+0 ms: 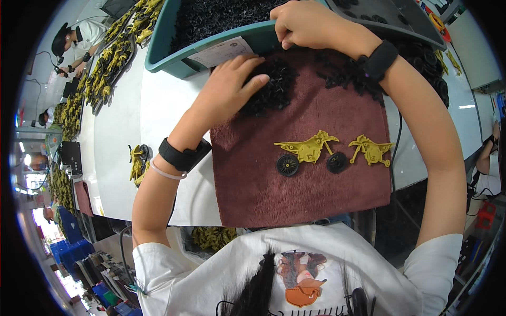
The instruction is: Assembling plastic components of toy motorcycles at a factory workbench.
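Note:
A pile of small black plastic parts [276,87] lies at the far left of a brown towel [295,203]. Over its left edge rests my left hand [232,84], fingers stretched out and thumb apart, fingertips close to the bin's front wall. My right hand [308,25] is closed over the front rim of a teal bin [216,41], fingers curled. Nearer me on the towel lies a yellow toy motorbike body [311,147] with two black wheels [288,165]. To its right is another yellow motorbike body [372,151], without wheels.
Black parts [221,18] fill the bin. More loose ones [348,73] lie at the towel's far right, beside black wheels [429,66]. Yellow bodies [108,68] are heaped at far left; a few [138,164] lie left of my forearm. Other people [79,42] sit at both sides.

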A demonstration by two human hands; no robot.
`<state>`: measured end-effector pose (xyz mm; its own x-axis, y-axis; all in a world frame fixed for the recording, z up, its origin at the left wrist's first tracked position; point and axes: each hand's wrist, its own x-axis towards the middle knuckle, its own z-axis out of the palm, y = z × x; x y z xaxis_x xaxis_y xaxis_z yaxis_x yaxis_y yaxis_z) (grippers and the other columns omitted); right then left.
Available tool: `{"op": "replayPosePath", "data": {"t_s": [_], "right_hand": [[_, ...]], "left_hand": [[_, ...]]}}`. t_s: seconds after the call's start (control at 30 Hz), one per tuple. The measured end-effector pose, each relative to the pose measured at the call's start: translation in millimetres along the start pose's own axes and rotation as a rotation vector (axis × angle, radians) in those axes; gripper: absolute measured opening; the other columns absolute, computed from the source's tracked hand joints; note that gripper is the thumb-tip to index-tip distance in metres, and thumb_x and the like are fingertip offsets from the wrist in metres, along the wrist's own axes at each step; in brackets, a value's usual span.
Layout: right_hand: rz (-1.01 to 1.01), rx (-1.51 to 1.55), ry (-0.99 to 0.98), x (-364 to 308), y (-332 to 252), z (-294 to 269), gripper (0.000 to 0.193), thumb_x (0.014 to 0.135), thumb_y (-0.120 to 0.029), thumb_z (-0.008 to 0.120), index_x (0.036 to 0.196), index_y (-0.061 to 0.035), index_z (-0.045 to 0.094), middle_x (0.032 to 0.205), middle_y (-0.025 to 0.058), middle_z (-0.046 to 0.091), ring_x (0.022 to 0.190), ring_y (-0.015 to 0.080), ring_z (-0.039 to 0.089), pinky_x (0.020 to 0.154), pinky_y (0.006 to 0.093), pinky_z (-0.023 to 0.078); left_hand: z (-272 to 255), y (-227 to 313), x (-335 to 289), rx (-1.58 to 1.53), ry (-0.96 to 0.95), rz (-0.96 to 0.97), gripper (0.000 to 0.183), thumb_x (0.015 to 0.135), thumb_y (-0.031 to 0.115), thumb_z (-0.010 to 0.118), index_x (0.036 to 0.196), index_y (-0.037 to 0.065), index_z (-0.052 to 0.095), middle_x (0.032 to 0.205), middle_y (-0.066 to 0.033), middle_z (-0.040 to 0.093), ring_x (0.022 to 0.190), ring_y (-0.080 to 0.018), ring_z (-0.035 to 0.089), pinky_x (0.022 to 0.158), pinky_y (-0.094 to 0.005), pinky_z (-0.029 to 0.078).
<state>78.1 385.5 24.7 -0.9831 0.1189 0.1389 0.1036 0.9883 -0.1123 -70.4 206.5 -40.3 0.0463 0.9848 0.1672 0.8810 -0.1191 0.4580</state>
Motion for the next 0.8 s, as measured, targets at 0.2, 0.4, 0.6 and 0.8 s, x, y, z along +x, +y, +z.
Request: {"op": "replayPosePath", "data": {"t_s": [0.2,0.4,0.6,0.8], "right_hand": [[0.005,0.029,-0.019,0,-2,-2,0.012,0.066,-0.013,0.074,0.074,-0.0043,0.073,0.081,0.0133,0.065,0.080,0.0319,0.065,0.071,0.0410,0.051],[0.000,0.052,-0.002,-3,1,0,0.012,0.066,-0.013,0.074,0.074,-0.0045,0.073,0.081,0.0138,0.066,0.080,0.0322,0.065,0.071,0.0412,0.051],[-0.018,0.022,0.011,2,2,2,0.012,0.067,-0.012,0.074,0.076,-0.0041,0.073,0.079,0.0134,0.066,0.078,0.0308,0.065,0.070,0.0398,0.051],[-0.030,0.055,0.116,-20,17,-8,0.014,0.072,-0.013,0.073,0.074,-0.0036,0.063,0.097,0.0067,0.061,0.090,0.0266,0.062,0.075,0.0393,0.049]], "left_hand": [[5,-9,10,0.020,-0.074,0.075,0.054,0.098,0.043,0.044,0.133,0.003,0.051,0.139,-0.0167,0.048,0.128,-0.0323,0.045,0.107,-0.0391,0.034],[-4,0,6,-0.113,-0.163,-0.073,0.050,0.100,0.038,0.041,0.134,0.002,0.050,0.138,-0.0168,0.049,0.129,-0.0306,0.044,0.109,-0.0363,0.032],[-21,-8,8,0.033,-0.028,0.100,0.041,0.097,0.033,0.049,0.125,0.004,0.058,0.119,-0.0164,0.060,0.110,-0.0312,0.057,0.096,-0.0379,0.043],[-115,-55,71,-0.071,0.281,0.066,0.030,0.098,0.025,0.050,0.110,0.001,0.065,0.102,-0.0051,0.067,0.099,-0.0127,0.059,0.086,-0.0277,0.046]]}}
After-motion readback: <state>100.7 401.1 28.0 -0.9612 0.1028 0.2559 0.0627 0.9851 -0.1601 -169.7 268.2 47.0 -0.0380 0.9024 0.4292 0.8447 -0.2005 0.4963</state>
